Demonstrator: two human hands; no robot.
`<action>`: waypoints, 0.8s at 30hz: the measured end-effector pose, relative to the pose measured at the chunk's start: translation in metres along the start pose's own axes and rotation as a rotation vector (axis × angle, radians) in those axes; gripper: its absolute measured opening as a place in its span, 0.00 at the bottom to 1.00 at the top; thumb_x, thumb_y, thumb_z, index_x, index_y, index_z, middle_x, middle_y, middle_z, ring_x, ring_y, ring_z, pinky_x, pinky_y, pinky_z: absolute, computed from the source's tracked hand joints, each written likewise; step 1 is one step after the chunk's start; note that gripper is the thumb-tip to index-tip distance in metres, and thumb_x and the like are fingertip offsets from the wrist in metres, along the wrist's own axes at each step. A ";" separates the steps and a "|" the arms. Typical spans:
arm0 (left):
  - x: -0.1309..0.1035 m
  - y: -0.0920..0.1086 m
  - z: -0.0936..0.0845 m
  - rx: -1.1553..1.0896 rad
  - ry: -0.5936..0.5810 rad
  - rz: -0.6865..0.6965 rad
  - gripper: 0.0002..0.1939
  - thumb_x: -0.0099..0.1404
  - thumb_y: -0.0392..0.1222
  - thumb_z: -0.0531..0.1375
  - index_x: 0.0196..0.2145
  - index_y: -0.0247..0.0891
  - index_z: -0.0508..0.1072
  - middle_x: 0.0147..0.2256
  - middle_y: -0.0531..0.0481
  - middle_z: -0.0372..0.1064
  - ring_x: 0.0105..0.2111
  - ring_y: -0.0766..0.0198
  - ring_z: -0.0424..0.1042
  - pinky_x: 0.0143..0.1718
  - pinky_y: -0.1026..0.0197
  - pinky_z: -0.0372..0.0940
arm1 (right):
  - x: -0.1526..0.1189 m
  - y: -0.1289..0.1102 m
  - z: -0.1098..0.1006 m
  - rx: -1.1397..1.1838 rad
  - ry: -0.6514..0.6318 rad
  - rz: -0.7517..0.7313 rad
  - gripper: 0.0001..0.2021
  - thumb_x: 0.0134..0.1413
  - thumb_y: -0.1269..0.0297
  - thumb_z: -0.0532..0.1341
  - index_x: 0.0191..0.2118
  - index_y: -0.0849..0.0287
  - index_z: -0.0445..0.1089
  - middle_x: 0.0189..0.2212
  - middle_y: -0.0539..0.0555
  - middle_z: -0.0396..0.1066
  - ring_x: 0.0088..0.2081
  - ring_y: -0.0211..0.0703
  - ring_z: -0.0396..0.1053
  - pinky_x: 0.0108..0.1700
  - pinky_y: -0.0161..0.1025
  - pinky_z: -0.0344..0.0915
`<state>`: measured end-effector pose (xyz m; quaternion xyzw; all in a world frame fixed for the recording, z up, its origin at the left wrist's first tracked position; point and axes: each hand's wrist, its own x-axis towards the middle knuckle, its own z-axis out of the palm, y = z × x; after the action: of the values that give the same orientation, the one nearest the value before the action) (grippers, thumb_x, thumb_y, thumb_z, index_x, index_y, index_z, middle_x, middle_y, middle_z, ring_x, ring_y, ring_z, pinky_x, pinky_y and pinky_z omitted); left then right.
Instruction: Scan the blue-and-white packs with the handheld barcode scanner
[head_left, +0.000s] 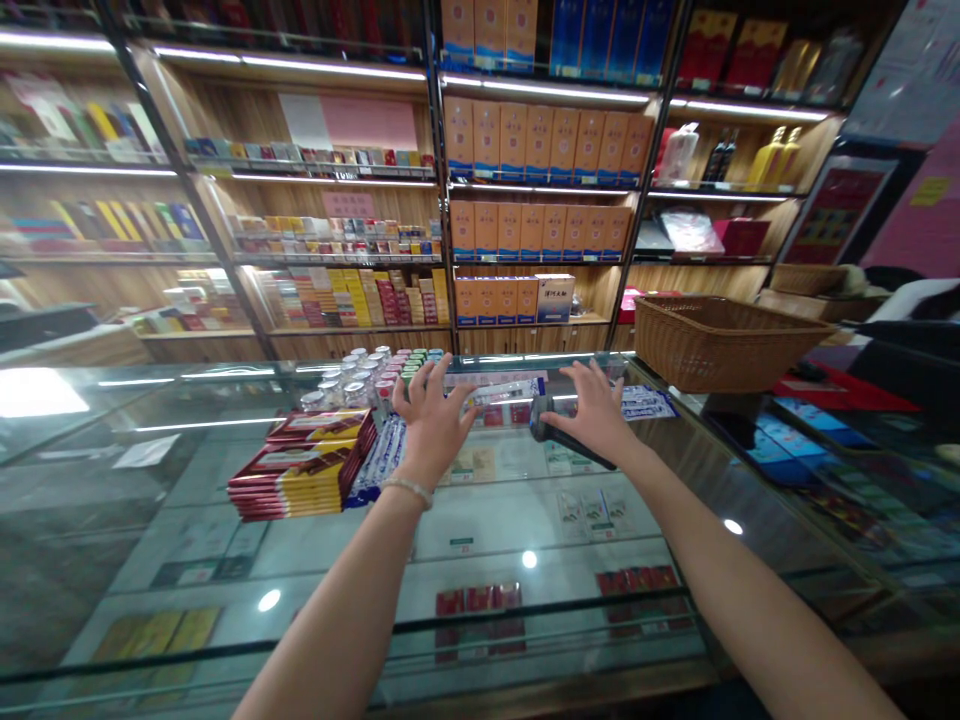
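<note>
My left hand (433,425), a beaded bracelet at its wrist, is held over the glass counter with its fingers spread and nothing in them. Just left of it are a row of blue-and-white packets (384,452) and stacked red-and-yellow chocolate-style packs (311,465). My right hand (601,412) also has its fingers apart. Close by its thumb is a black handheld scanner (574,440); whether they touch I cannot tell. Between the hands lies a long pale packet with a blue end (510,391). More blue-and-white packets (649,402) lie right of my right hand.
Clear-lidded jars (352,382) and small pink and green containers (405,368) stand behind my left hand. A wicker basket (720,345) stands at the counter's back right. Boxed goods (544,140) fill the wall shelves. The glass counter (517,510) has goods beneath its top.
</note>
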<state>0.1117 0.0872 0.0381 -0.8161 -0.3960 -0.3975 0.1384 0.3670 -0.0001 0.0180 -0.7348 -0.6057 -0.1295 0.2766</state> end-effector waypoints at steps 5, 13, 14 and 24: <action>0.000 0.010 -0.003 -0.008 -0.013 0.045 0.11 0.64 0.46 0.67 0.45 0.49 0.80 0.70 0.45 0.58 0.69 0.39 0.53 0.69 0.29 0.37 | -0.004 -0.009 -0.005 -0.085 0.235 -0.245 0.23 0.62 0.53 0.64 0.60 0.51 0.67 0.69 0.62 0.59 0.72 0.58 0.49 0.72 0.63 0.36; -0.001 0.020 -0.003 -0.011 -0.024 0.122 0.11 0.63 0.45 0.69 0.45 0.49 0.80 0.70 0.45 0.59 0.69 0.41 0.55 0.69 0.30 0.40 | -0.007 -0.015 -0.005 -0.150 0.250 -0.262 0.12 0.62 0.61 0.63 0.50 0.51 0.73 0.68 0.60 0.61 0.72 0.55 0.50 0.71 0.59 0.36; -0.001 0.020 -0.003 -0.011 -0.019 0.127 0.11 0.63 0.45 0.69 0.44 0.49 0.80 0.70 0.45 0.59 0.69 0.41 0.55 0.69 0.30 0.41 | -0.007 -0.016 -0.006 -0.151 0.248 -0.252 0.11 0.63 0.62 0.63 0.50 0.51 0.73 0.67 0.59 0.62 0.71 0.55 0.51 0.71 0.59 0.37; 0.000 0.021 -0.004 -0.056 -0.018 0.098 0.09 0.66 0.47 0.66 0.44 0.49 0.81 0.70 0.46 0.59 0.69 0.41 0.53 0.69 0.29 0.39 | -0.006 -0.019 -0.012 -0.096 0.290 -0.208 0.11 0.69 0.57 0.57 0.45 0.49 0.76 0.64 0.56 0.67 0.68 0.54 0.58 0.70 0.58 0.37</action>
<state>0.1257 0.0712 0.0424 -0.8416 -0.3455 -0.3937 0.1315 0.3488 -0.0100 0.0294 -0.6541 -0.6252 -0.2910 0.3108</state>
